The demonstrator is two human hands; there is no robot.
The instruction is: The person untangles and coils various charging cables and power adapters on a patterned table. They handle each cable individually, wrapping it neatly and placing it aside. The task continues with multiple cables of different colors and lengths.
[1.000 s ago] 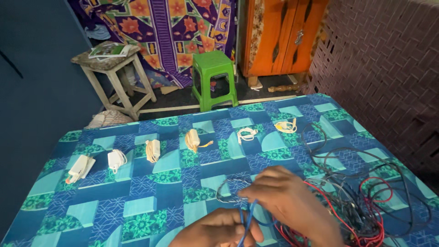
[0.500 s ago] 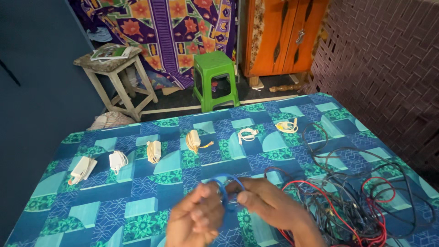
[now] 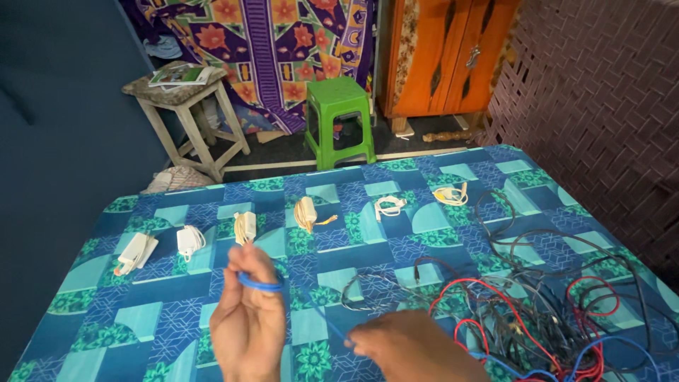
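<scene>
The left hand (image 3: 247,322) is raised above the patterned blue cloth (image 3: 177,325), with the fingers closed together and pointing up. A blue cable (image 3: 260,286) is looped across these fingers, so the hand has it in a closed grip. From the loop the cable goes down and to the right in an almost straight, slanted line, and it reaches the right hand (image 3: 410,348) near the bottom edge of the view. The long axis of this stretched part therefore runs from upper left to lower right. The right hand lies low, with the back turned to the camera; its fingertips meet the cable at the left side of the hand and seem to pinch it, but how far the fingers are closed cannot be seen clearly.

To the right of the right hand, a tangled heap of wires (image 3: 537,311) in black, red and blue lies on the cloth, and some of its loops spread toward the far right edge.

Farther from the person, a row of small bundled cables lies on the cloth, from a white charger bundle (image 3: 134,251) at the left to a yellowish coiled cable (image 3: 450,194) at the right. Each bundle is apart from the next one.

Behind the covered surface stand a green plastic stool (image 3: 341,120) and a wooden stool (image 3: 187,106).
</scene>
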